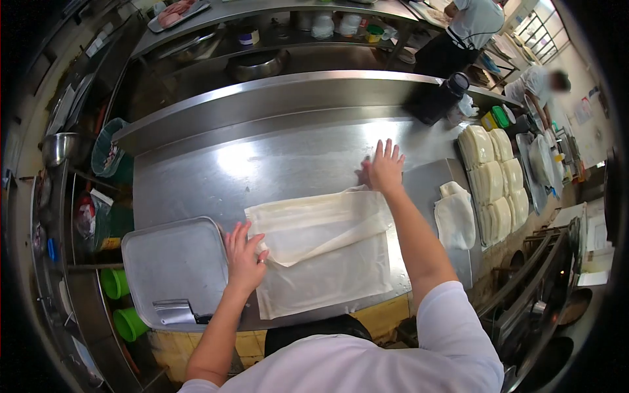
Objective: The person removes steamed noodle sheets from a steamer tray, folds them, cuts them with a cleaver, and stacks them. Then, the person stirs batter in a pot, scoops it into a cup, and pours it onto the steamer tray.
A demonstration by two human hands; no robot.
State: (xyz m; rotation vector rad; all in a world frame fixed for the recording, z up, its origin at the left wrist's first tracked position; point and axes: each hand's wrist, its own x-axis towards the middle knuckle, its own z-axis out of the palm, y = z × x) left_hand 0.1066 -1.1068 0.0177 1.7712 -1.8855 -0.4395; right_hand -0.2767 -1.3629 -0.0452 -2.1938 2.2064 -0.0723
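A pale, thin, translucent sheet (327,275) lies on the steel table, with its upper layer folded and wrinkled across the middle. At the sheet's left edge is my left hand (245,257), fingers spread, a ring on one finger, its fingertips touching the edge. My right hand (385,169) is just beyond the sheet's upper right corner, palm down with fingers stretched out, over the bare steel. To the right, a folded cream cloth (455,216) rests on a grey board (419,175).
A metal tray (173,252) holding a cleaver (174,312) sits at left. Stacked white packs (490,183) stand at right. A black container (443,99) is at the back right. Two people, one in a white shirt (477,25), are beyond the table.
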